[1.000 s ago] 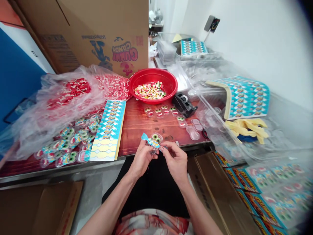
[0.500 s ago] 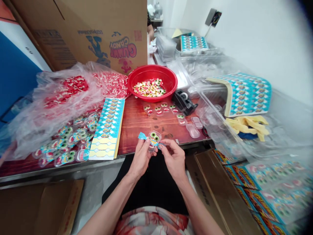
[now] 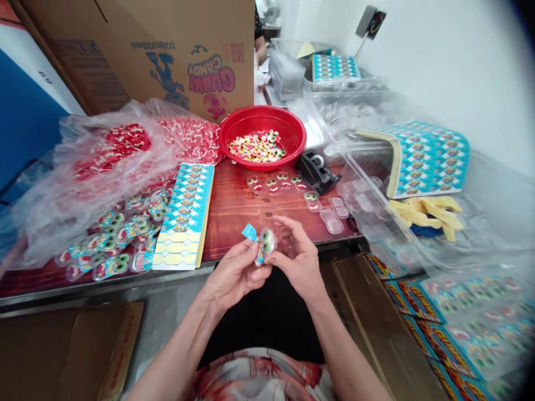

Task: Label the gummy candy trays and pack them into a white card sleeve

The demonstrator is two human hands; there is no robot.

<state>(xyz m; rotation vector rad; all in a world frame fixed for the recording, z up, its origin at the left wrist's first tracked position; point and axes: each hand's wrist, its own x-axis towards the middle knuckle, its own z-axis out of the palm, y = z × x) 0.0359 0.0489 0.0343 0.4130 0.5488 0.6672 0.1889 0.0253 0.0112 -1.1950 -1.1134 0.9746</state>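
Observation:
Between my two hands, just over the table's front edge, is a small clear candy pack [image 3: 266, 240] with green gummy eyes, tilted on its side. A blue printed sticker label is stuck across it, and one end [image 3: 249, 231] stands up loose on the left. My left hand [image 3: 240, 264] pinches the pack from the left between thumb and fingers. My right hand [image 3: 298, 253] curls around its right side, thumb against the pack. To the left lies a stack of label sheets [image 3: 190, 206], its lower rows peeled to yellow backing.
Labelled candy packs [image 3: 112, 239] pile at left beside a plastic bag of red candies [image 3: 125, 145]. A red bowl [image 3: 263, 114] holds loose gummies. Filled trays [image 3: 273, 184], a tape dispenser [image 3: 320, 172] and a large clear bin [image 3: 376, 217] stand right. Behind is a cardboard box [image 3: 167, 55].
The candy pack has turned from facing up to tilted on its side. My right hand has moved from the label's right end to wrap around the pack.

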